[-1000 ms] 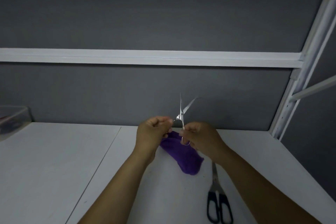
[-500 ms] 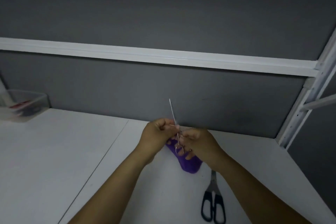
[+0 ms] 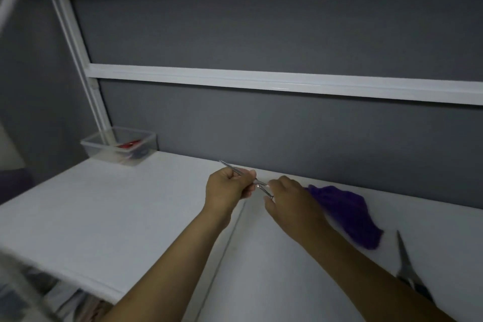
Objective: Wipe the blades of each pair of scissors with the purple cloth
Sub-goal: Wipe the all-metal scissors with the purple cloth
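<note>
Probably office cubicle: grey partition (image 3: 287,133), white desk (image 3: 104,217).

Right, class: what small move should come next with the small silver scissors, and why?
Probably the right hand lets go and the left hand carries the small silver scissors toward the clear container: the purple cloth lies on the table, off the blades, so wiping looks done.

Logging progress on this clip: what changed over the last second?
The small scissors, open then, closed and tipped from upright toward the left, gripped by the left hand, right hand at the handles. The purple cloth was let go and lies on the table. The black-handled scissors stayed put.
</note>
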